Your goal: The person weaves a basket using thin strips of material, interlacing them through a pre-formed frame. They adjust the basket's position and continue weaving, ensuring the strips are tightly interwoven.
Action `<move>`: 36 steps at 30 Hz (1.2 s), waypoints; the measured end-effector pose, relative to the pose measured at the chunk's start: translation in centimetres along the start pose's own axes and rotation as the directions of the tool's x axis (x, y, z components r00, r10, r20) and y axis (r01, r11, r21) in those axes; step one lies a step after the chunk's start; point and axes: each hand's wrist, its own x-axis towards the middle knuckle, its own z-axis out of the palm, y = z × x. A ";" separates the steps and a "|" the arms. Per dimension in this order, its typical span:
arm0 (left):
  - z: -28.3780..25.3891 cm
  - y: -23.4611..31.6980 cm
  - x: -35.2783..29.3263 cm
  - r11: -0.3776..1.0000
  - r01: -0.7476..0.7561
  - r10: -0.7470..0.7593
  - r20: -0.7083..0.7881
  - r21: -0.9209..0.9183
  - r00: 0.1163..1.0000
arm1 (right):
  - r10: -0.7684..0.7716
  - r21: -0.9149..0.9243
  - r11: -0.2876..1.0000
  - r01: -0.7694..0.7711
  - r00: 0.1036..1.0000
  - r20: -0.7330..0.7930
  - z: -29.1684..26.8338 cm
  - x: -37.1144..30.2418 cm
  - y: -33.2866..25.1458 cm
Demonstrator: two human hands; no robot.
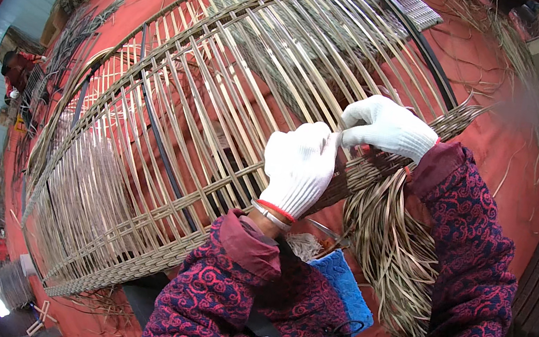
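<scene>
A large openwork wicker panel (226, 84) with long thin slats and woven bands slants across the view in front of me. My left hand (299, 165), in a white knit glove, is closed at a woven band near the panel's close edge. Beside it, my right hand (392, 127), gloved alike, bends its fingers and thumb together toward the left hand's knuckles. Both hands pinch at the wicker strands there; the fingertips hide most of what they grip. A thick bundle of loose brownish strands (389, 258) hangs below my right hand.
A blue block-like pad (342, 289) lies between my forearms. Dark rods (161, 137) cross the panel. Red sheeting (502, 170) covers the floor, with loose strands (533, 104) at the right. Another person (17, 72) is at the far left near stacked wicker pieces.
</scene>
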 end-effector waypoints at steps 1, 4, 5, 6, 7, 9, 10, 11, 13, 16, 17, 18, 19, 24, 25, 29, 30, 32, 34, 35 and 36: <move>-0.1 -0.1 -0.2 0.999 -0.046 0.045 -0.048 -0.026 0.998 | -0.003 0.001 1.000 0.003 1.000 -0.019 0.0 -0.1 0.0; -0.3 -0.2 -0.4 0.974 0.037 -0.056 -0.079 -0.223 0.995 | 0.019 -0.027 0.999 -0.020 0.998 -0.057 0.5 -0.5 0.1; -0.5 -0.3 -0.4 0.970 0.043 -0.058 -0.055 -0.239 0.997 | -0.010 -0.062 0.998 0.005 0.996 -0.088 0.5 -0.7 0.1; -0.5 -0.4 -0.4 0.959 0.015 -0.045 -0.100 -0.284 0.994 | -0.042 -0.099 0.995 0.030 0.992 -0.116 0.3 -0.9 0.1; -0.6 -0.4 -0.4 0.946 -0.018 -0.030 -0.143 -0.323 0.989 | -0.086 -0.107 0.992 0.072 0.988 -0.130 0.1 -1.4 0.2; -0.8 -0.5 -0.3 0.918 -0.099 0.005 -0.240 -0.384 0.971 | -0.244 -0.370 0.920 0.126 0.925 -0.292 -1.5 -2.2 0.4; -0.9 -0.5 -0.2 0.920 -0.134 0.039 -0.256 -0.367 0.966 | -0.295 -0.477 0.872 0.113 0.897 -0.328 -2.5 -2.8 0.7; -1.0 -0.5 -0.2 0.921 -0.164 0.068 -0.270 -0.353 0.960 | -0.283 -0.439 0.893 0.102 0.884 -0.371 -4.8 -3.9 0.9; -1.1 -0.4 0.3 0.913 -0.204 0.108 -0.274 -0.353 0.956 | -0.139 -0.382 0.923 -0.045 0.887 -0.441 -7.0 -5.9 1.3; -1.3 0.3 1.7 0.879 -0.175 0.088 -0.210 -0.443 0.974 | 0.001 -0.266 0.946 -0.183 0.826 -0.563 -6.8 -8.0 1.5; -1.2 1.1 2.6 0.880 -0.285 0.145 -0.357 -0.380 0.923 | -0.114 -0.268 0.962 -0.044 0.830 -0.546 -6.5 -8.6 1.2; -1.4 1.6 3.2 0.896 -0.279 0.169 -0.316 -0.347 0.934 | -0.219 -0.246 0.964 0.098 0.818 -0.531 -6.1 -9.2 0.8; -1.5 2.2 4.0 0.884 -0.327 0.216 -0.327 -0.334 0.920 | -0.199 -0.224 0.970 0.092 0.832 -0.518 -5.5 -9.6 0.3; -2.1 4.7 5.0 0.550 -0.006 0.123 0.073 -0.835 0.990 | -0.375 -0.224 0.927 0.302 0.789 -0.487 -4.1 -8.4 -1.5; -2.5 4.7 4.4 0.452 0.159 -0.041 0.158 -0.878 0.987 | -0.302 -0.114 0.950 0.290 0.768 -0.565 -3.3 -7.4 -1.4; -3.8 2.1 1.9 0.334 0.413 -0.329 0.306 -0.847 0.893 | -0.130 -0.280 0.960 -0.003 0.881 -0.454 0.1 -3.1 0.2; -3.8 1.6 1.5 0.375 0.413 -0.358 0.281 -0.830 0.890 | -0.111 -0.384 0.921 -0.065 0.901 -0.419 1.0 -2.2 0.7; -3.4 1.1 1.2 0.531 0.426 -0.349 0.269 -0.732 0.898 | -0.036 -0.470 0.862 -0.189 0.903 -0.428 1.7 -0.9 1.5; -3.0 1.0 1.2 0.687 0.392 -0.341 0.206 -0.612 0.917 | 0.068 -0.419 0.877 -0.235 0.924 -0.375 1.3 -0.4 2.0; -2.6 1.1 1.5 0.734 0.389 -0.335 0.202 -0.557 0.920 | 0.070 -0.395 0.891 -0.225 0.926 -0.370 1.1 -0.2 2.1; -2.3 1.3 1.8 0.778 0.369 -0.318 0.187 -0.509 0.929 | 0.043 -0.362 0.915 -0.176 0.936 -0.349 0.6 -0.2 2.2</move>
